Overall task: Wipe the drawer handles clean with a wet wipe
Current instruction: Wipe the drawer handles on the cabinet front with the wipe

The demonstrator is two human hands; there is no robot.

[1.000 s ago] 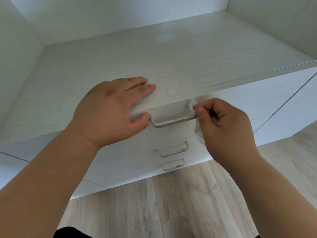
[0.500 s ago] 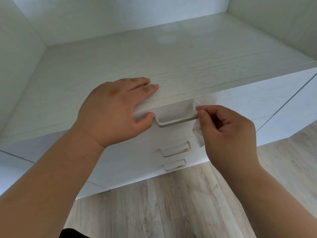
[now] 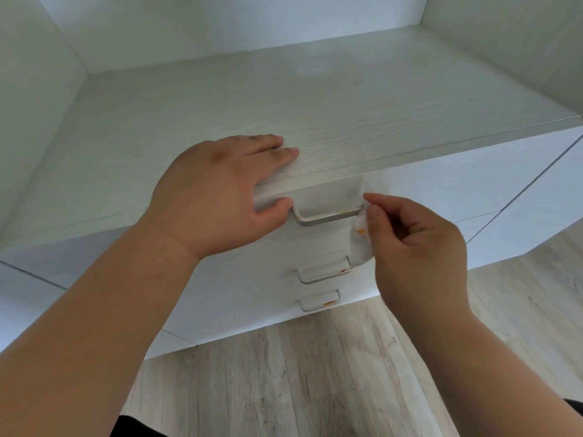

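**Three handles, one wipe at the top drawer**

Three metal handles sit one below the other on the front of a white drawer unit (image 3: 426, 197). At the right end of the top handle (image 3: 328, 217), a white wet wipe (image 3: 361, 244) is pressed against the bar, pinched between the thumb and forefinger of the right hand (image 3: 416, 247); the other fingers of that hand curl in toward the palm. Most of the wipe hangs down below the pinch, and it carries a small orange stain near its upper part. An orange trace shows along the top handle near its right end.

The middle handle (image 3: 325, 271) has an orange smear at its right end, and the bottom handle (image 3: 320, 301) has one right of its centre.

Just left of the top handle, the left hand (image 3: 217, 190) lies flat over the front edge of the unit's top, its fingers straight on the surface and its thumb against the drawer front, beside the handle's left end.

White cabinet walls (image 3: 38, 99) enclose the top on the left, back and right. Below, a pale wood-grain floor (image 3: 284, 383) runs under the unit.
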